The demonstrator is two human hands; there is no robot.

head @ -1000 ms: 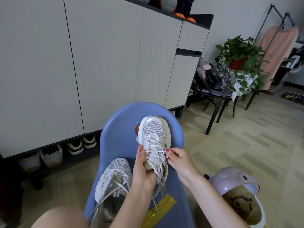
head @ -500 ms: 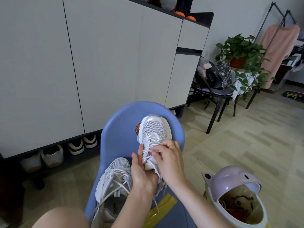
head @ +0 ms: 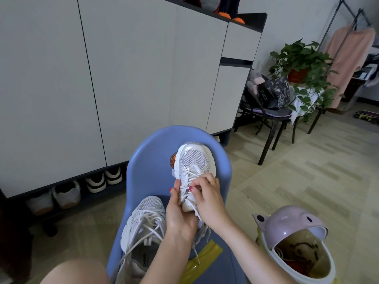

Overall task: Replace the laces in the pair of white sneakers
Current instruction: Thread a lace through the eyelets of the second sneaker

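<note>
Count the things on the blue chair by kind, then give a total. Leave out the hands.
White sneakers: 2, one held upright, one lying flat
Yellow packets: 1
Total: 3

The left hand grips the upright sneaker; the right hand pinches its lace.

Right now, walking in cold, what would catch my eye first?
Two hands at work on a white sneaker propped upright on a blue chair: the left hand grips its heel while the right hand pinches a lace. The second sneaker lies beside it, laces loose. Lower right stands a pink animal-faced bin.
</note>
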